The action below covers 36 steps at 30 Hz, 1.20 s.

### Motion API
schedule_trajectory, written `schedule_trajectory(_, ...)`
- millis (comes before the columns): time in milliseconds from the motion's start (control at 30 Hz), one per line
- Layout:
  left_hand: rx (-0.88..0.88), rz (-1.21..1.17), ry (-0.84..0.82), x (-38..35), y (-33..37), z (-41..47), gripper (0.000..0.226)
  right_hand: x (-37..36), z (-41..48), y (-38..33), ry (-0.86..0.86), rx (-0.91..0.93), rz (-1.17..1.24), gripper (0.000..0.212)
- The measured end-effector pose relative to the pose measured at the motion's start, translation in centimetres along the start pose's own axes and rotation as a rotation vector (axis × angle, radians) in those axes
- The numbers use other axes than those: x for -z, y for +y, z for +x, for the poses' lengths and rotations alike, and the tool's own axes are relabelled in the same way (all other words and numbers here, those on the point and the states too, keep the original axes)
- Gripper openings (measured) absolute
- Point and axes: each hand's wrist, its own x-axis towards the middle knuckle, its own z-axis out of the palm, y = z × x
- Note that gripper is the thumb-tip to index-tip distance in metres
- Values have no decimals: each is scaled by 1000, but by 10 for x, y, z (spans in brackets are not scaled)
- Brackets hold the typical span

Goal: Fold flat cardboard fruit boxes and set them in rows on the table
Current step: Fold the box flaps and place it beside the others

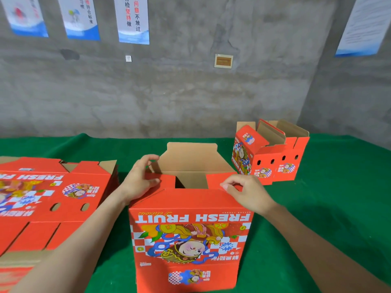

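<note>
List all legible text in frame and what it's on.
"FRESH FRUIT", upside down: held box
"FRESH FR", upside down, cut off by the frame edge: flat stack
"问题不放过" and "坚持做": middle wall poster
Too small or blurred: folded box lettering, other posters, small print on all boxes.

A red fruit box [190, 240] stood upright on the green surface [317, 208], its top flaps open. The left grip [141, 178] held its left top flap and the right grip [245, 193] pinched its right one. Left of it lay a stack of flat boxes [53, 197]; beyond it, rightward, stood another erected box [273, 159].
</note>
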Motion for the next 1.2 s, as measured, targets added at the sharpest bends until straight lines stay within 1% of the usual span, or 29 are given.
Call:
schedule_trajectory(33,-11,4,-2,0,0,0,55,-2,1,0,28,-7,5,13)
schedule_trajectory(133,-43,49,-1,0,1,0,30,-4,2,-2,81,-60,38,14)
schedule_trajectory(167,-25,32,4,0,2,0,28,-5,2,-2,96,-80,46,14)
schedule_trajectory(233,74,-33,18,1,6,-1,24,-5,1,-2,118,-105,46,13)
schedule_trajectory(267,124,-70,9,1,8,0,19,-5,2,-2,123,-109,42,11)
schedule_trajectory(300,166,-102,-20,1,8,0,20,-4,4,-3,118,-118,36,10)
schedule_trajectory(333,196,-96,-68,1,7,1,26,-2,7,-4,98,-139,16,16)
schedule_trajectory(433,201,120,-164,-3,9,5,40,1,22,-7,-65,-245,-166,52)
schedule_trajectory(500,224,216,-192,-4,15,7,68,-1,33,-8,-207,-322,-269,69)
schedule_trajectory(533,242,253,-208,-3,18,8,82,-4,38,-8,-254,-360,-264,73)
schedule_trajectory(567,257,298,-221,-3,20,9,90,-6,42,-8,-278,-392,-234,74)
schedule_trajectory(600,269,349,-235,-3,21,11,93,-9,45,-7,-278,-410,-216,74)
schedule_trajectory(700,284,491,-270,-6,25,11,89,-16,51,-7,-265,-418,-313,73)
schedule_trajectory(800,294,547,-256,-9,28,10,81,-22,50,-6,-245,-414,-402,73)
schedule_trajectory(933,304,614,-237,-13,29,9,81,-26,46,-5,-217,-379,-454,69)
schedule_trajectory(1033,307,622,-224,-14,28,9,81,-27,45,-4,-211,-366,-457,67)
schedule_trajectory(1200,298,549,-212,-12,25,10,80,-27,45,-2,-221,-357,-457,68)
